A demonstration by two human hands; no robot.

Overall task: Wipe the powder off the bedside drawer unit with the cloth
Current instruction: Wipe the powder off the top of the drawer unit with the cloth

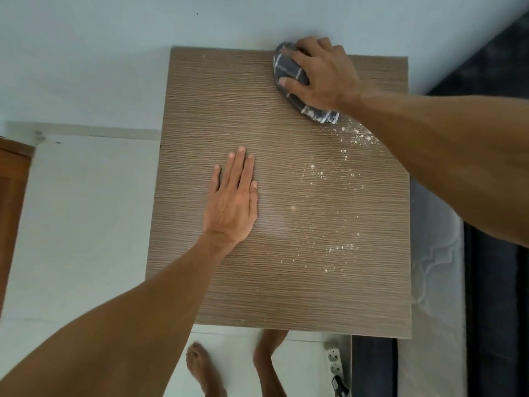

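The right hand (320,75) is pressing down on the bunched grey checked cloth (289,71), fingers curled over it and clamping it to the wood, in the upper right of the frame near the far edge of the bedside drawer unit (229,124). The cloth's long axis is running diagonally, from its far end at the back edge down toward its powder-dusted end at the right. The left hand (233,196) is lying flat and spread at the centre left of the top, holding nothing, seemingly steadying the unit. Wiping looks underway but unfinished: white powder (337,196) is still speckling the right half, below the cloth. The next stroke likely calls for dragging the cloth down through those specks toward the near edge.
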